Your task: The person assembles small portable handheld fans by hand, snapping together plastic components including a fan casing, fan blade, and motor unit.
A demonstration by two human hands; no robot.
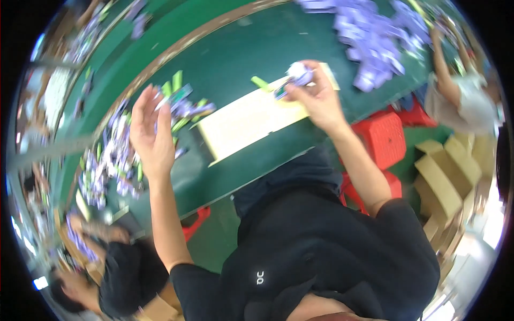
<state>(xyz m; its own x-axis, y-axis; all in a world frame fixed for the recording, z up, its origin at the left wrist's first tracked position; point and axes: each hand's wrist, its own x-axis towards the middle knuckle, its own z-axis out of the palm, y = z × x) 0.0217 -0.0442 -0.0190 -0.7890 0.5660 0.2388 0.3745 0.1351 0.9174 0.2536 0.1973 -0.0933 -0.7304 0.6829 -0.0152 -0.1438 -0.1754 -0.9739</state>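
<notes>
My right hand point(321, 104) is above the far right part of a pale yellow board point(243, 123), its fingers curled round a small white and purple roundish item point(301, 74). A dark green piece point(280, 92) shows by its thumb; blur hides whether it belongs to the same item. My left hand point(152, 139) is raised beside a heap of purple, white and green strips point(115, 152), thumb and fingers closing on a thin whitish piece point(161, 102) too blurred to name. Just right of those fingers lie bright green strips point(174, 83). Another green strip point(260, 83) rests at the board's far edge.
A large pile of purple pieces point(367, 45) covers the far right of the green table point(230, 59). Red stools point(383, 139) and open cardboard boxes point(447, 171) stand at the right. Co-workers sit at lower left point(126, 273) and far right point(463, 104).
</notes>
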